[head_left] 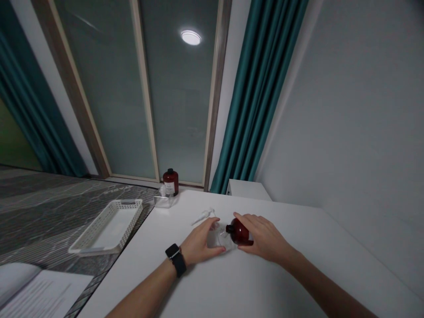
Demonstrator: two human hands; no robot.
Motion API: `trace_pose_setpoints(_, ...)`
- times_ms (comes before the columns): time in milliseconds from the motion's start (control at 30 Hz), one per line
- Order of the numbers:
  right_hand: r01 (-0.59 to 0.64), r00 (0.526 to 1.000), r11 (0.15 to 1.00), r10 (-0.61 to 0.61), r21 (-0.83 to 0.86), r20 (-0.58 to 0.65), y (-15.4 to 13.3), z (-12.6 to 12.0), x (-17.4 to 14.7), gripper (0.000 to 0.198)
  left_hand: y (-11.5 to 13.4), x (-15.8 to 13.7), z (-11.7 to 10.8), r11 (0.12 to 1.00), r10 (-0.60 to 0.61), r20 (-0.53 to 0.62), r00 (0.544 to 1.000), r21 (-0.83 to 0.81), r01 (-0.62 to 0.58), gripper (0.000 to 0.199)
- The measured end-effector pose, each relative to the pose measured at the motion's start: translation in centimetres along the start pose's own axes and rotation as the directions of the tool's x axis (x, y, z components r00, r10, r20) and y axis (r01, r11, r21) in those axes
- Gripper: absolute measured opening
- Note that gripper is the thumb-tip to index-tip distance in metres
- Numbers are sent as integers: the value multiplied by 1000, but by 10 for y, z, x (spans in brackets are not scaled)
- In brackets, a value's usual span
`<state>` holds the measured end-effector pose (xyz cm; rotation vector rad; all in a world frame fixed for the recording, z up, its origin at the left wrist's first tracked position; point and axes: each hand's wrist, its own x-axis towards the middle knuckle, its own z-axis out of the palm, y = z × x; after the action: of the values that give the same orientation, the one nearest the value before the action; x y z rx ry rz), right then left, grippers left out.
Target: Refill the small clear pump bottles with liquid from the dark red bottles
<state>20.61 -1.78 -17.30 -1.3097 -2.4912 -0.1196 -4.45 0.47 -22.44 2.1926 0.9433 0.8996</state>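
Observation:
My right hand (261, 234) is wrapped round a dark red-brown bottle (239, 231), tipped on its side with its black neck pointing left. Close to that neck is a clear, see-through bottle (217, 237), which my left hand (200, 241) holds with thumb and fingers curved round it. Whether the neck touches the clear bottle, I cannot tell. Just beyond my left hand, a white pump top (203, 215) lies on the white table (271, 282). A black watch (176, 259) is on my left wrist.
At the table's far left corner, another brown bottle (171, 181) with a black cap stands behind a small clear box (163, 201). Left of the table are a white basket (111, 227) and an open book (46, 293). A white cabinet (248, 190) stands behind the table.

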Motion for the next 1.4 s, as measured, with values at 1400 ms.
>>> trace_pose_setpoints(1400,85,995,990,-79,-109,59,2,-18,11,73,1,0,3,994,-46,-32,998,-97,43,68)
